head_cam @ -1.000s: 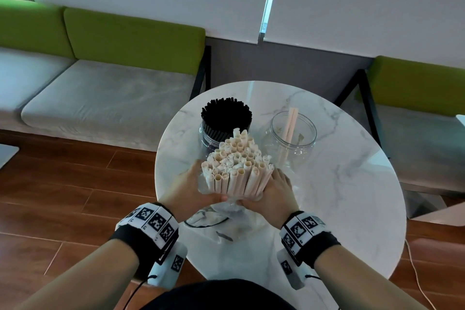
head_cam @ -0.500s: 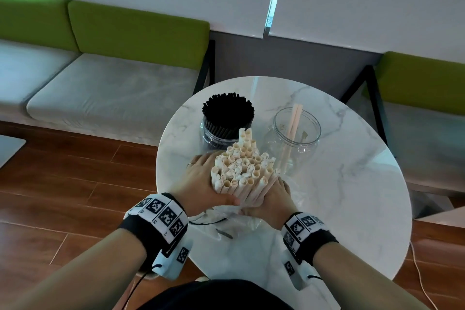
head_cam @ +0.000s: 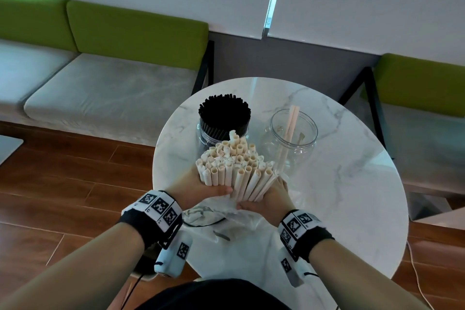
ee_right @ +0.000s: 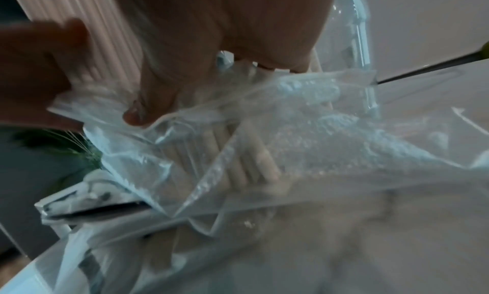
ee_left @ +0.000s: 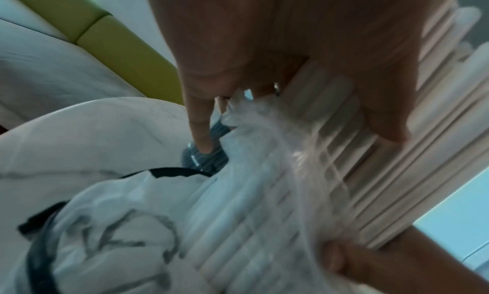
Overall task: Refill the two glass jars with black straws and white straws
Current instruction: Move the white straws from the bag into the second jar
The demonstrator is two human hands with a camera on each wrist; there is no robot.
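- our left hand [head_cam: 198, 187] and right hand [head_cam: 270, 199] curl their fingers [ee_left: 381, 102] round the white straws [head_cam: 236, 168], bundle half inside a clear bag [ee_right: 304, 135] above the table [head_cam: 352, 196].
- behind, one glass jar [head_cam: 222, 131] is packed with black straws [head_cam: 224, 114]; the other jar [head_cam: 293, 136] holds two white ones.

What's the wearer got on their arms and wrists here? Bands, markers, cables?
Both forearms are bare, with no sleeves. Each wrist wears a black band topped by a white strip of square black-and-white tags: left band, right band. A white camera unit with its own tag hangs under each wrist, left and right, each with a thin black cable. The left hand shows a ring in the left wrist view.
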